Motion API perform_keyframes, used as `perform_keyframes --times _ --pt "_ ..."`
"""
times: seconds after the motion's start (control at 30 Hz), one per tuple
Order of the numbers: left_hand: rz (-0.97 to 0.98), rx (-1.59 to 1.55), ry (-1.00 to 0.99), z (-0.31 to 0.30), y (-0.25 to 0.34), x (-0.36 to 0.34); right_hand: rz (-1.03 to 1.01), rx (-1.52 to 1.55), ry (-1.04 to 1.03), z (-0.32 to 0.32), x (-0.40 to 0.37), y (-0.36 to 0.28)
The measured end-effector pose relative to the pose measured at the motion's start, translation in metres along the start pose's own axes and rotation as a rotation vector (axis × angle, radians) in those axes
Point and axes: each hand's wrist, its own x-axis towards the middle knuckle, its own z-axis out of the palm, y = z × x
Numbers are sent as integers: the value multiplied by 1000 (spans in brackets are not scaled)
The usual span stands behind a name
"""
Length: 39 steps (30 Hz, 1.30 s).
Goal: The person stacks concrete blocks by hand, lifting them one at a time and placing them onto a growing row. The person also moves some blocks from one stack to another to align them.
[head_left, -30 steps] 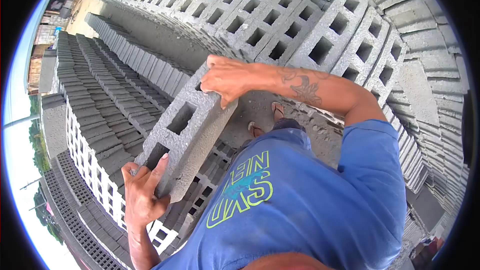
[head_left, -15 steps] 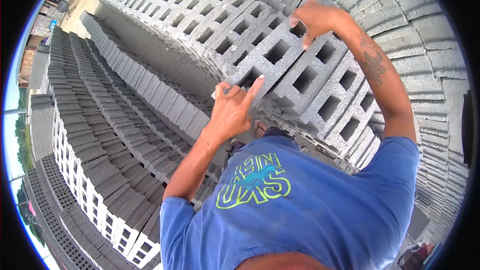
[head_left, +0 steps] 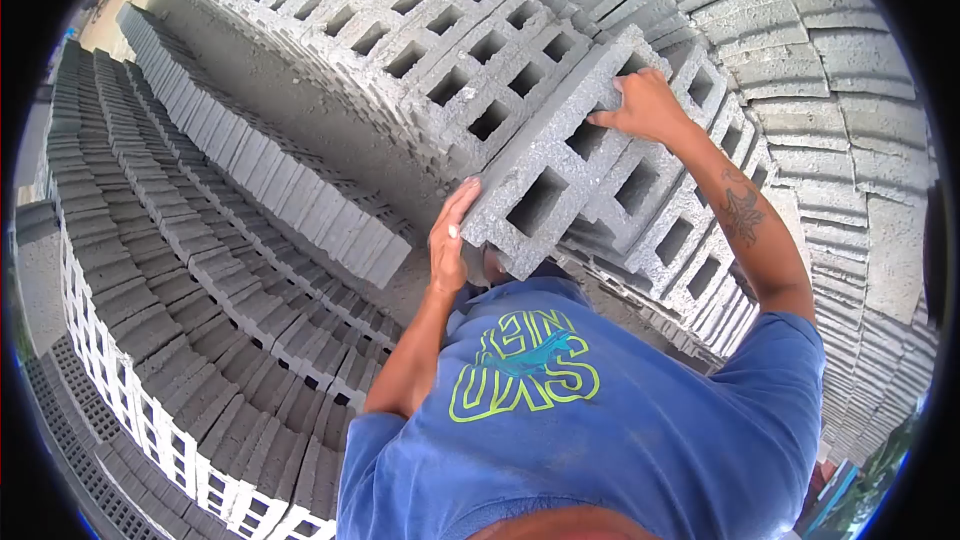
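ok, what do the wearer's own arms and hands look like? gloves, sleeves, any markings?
No gloves: the left hand and right hand are bare, with no watch or rings visible. The arms are bare up to the short sleeves of a blue T-shirt with yellow-green lettering. The right forearm carries a dark tattoo.

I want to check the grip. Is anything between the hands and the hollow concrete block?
Nothing visible. The left hand holds the near end of the hollow block with bare skin, and the right hand holds its far end. No glove or cloth shows.
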Motion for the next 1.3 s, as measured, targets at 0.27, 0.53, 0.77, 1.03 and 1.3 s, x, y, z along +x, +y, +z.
perform_keyframes --times 0.27,0.53,0.77,1.03,1.3 --pt "66 44 12 40 14 45 154 45 -101 -19 22 30" --pt "81 71 74 83 0 78 220 120 -163 -31 40 70" --pt "-48 9 112 50 -15 55 165 73 -35 -18 36 71" --pt "-822 653 506 -162 -116 -106 -82 739 307 -71 -70 -116" --pt "-824 1052 -216 -218 -189 -171 -206 898 -559 99 -69 -276"
